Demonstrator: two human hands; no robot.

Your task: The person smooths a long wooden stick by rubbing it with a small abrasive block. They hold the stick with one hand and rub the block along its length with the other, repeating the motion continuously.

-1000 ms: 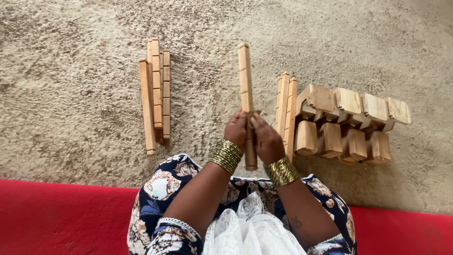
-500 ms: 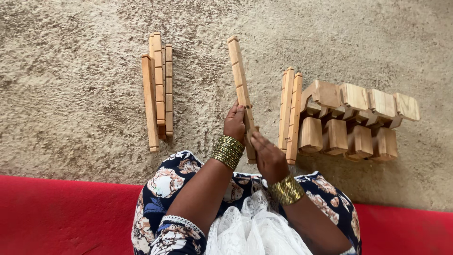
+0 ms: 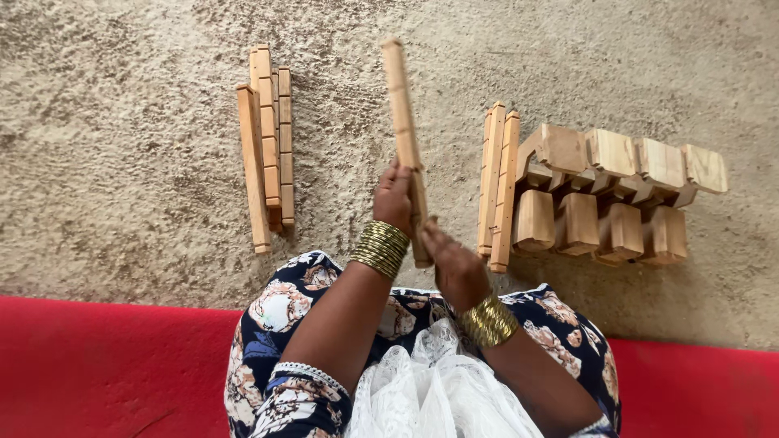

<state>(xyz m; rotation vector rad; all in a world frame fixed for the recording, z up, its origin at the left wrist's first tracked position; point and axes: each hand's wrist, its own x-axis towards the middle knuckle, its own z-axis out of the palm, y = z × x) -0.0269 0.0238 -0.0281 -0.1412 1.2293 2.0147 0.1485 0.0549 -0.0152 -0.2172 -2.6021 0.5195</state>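
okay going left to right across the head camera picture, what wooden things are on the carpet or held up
Bundle of long wooden sticks → single long wooden stick held by the left hand and right hand → pair of upright wooden sticks → cluster of chunky wooden blocks.

Long notched wooden stick (image 3: 403, 138), raised, tilted slightly left, above beige carpet (image 3: 122, 186).

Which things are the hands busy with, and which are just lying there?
Busy with: long wooden stick, held by left hand and right hand.

Just lying there: stick bundle, two upright sticks, wooden block pieces, sandy carpet, red mat.
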